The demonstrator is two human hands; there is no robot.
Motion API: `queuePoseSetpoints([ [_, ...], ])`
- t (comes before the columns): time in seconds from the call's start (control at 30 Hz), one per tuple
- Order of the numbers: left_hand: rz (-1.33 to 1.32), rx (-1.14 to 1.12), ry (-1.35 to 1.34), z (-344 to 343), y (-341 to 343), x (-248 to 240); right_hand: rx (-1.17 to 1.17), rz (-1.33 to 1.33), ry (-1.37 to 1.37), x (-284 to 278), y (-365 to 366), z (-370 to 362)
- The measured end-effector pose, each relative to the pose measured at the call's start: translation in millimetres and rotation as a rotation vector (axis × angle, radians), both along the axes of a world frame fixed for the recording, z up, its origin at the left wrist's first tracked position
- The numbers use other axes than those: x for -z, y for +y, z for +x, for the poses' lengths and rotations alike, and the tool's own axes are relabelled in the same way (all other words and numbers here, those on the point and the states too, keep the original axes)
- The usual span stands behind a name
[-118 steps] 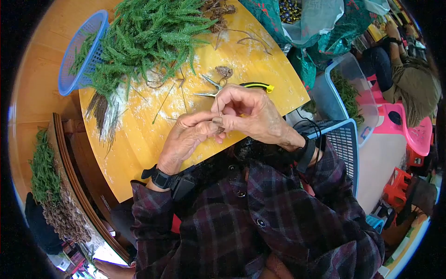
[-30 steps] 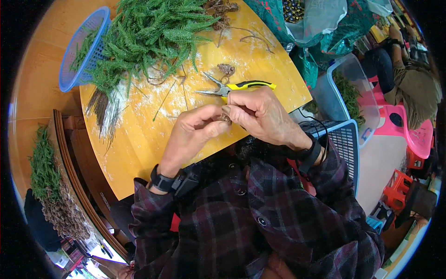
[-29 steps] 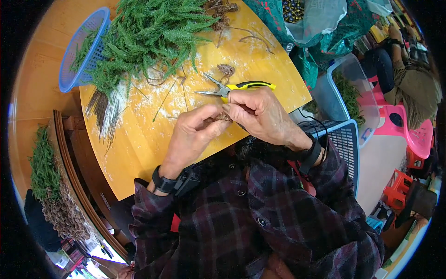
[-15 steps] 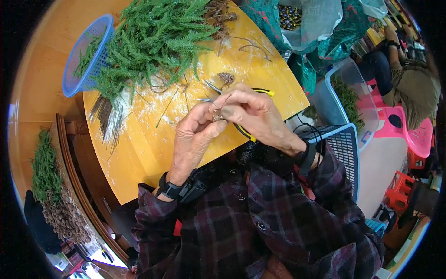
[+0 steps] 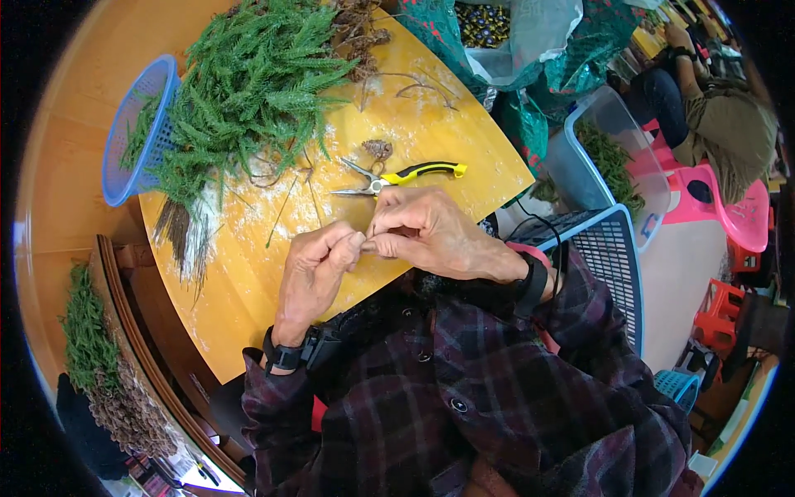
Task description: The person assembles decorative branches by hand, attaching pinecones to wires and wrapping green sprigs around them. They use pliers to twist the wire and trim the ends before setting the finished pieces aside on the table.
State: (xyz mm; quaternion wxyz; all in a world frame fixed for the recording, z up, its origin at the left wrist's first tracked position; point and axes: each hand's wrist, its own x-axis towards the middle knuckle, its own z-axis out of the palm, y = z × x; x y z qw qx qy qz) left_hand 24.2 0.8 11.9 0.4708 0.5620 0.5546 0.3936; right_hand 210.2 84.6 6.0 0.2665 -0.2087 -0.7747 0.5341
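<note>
Far left, feathery green sprigs [image 5: 248, 95] are lying heaped. Bare left hand [image 5: 309, 272] is pinching narrowly; I can't tell on what. Beyond the hands, steel pliers with yellow-and-black handles [image 5: 402, 176] are now showing more fully. Bare right hand [image 5: 440, 236] is pinching too, fingertips meeting the left's: I'm judging fingers, not pliers, are working.

The yellow surface [image 5: 240, 277] looks like smooth wood with a soft sheen, dulled in patches by white powder [image 5: 209, 214]. The pliers [image 5: 402, 176] pair bare metal with plastic-looking handles, while the brown cone [image 5: 378, 149] is rough and matt. The plaid shirt [image 5: 389, 398] is matt cloth, the blue basket [image 5: 157, 149] smooth plastic, and the green bag [image 5: 534, 124] crinkled, glossy plastic.
</note>
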Motion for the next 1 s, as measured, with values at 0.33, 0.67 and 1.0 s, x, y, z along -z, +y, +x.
queuePoseSetpoints([
  [0.33, 0.168, -0.11, 0.005, -4, 23, -31, 0.078, -0.098, 0.087, -4, 4, 1],
  [0.67, 0.286, -0.461, 0.564, -63, 14, -20, 0.09, 0.139, 0.088, -7, 3, 1],
  [1.0, 0.309, -0.437, 0.652, -84, 7, -5, 0.162, 0.108, 0.025, -5, 0, -1],
])
